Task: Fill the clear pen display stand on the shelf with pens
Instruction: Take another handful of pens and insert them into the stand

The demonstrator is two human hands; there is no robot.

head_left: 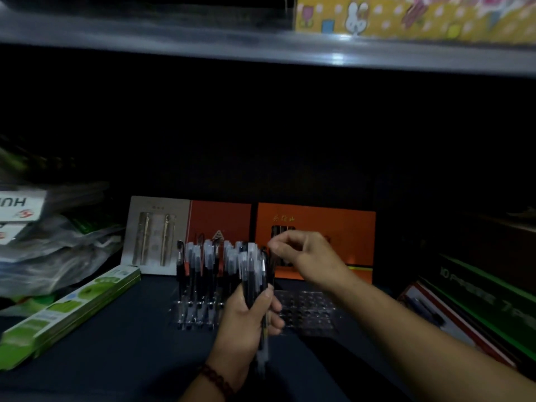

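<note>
The left hand (244, 320) gripped a bundle of pens (255, 272) in front of the clear stand (308, 312) on the dark shelf (116, 332). The stand's left half held standing pens (203, 264) and its right holes were bare, so roughly half seemed left to do. Above, the right hand (307, 256) hovered with fingertips pinched, on what I could not tell.

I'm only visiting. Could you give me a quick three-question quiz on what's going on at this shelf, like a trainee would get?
1. True or false: the left hand grips a bundle of pens.
2. Which part of the clear stand shows empty holes? A the left part, B the right part, C neither.
3. Fill in: the flat green box lies to the ___ of the stand.
Key: 1 true; 2 B; 3 left.
</note>
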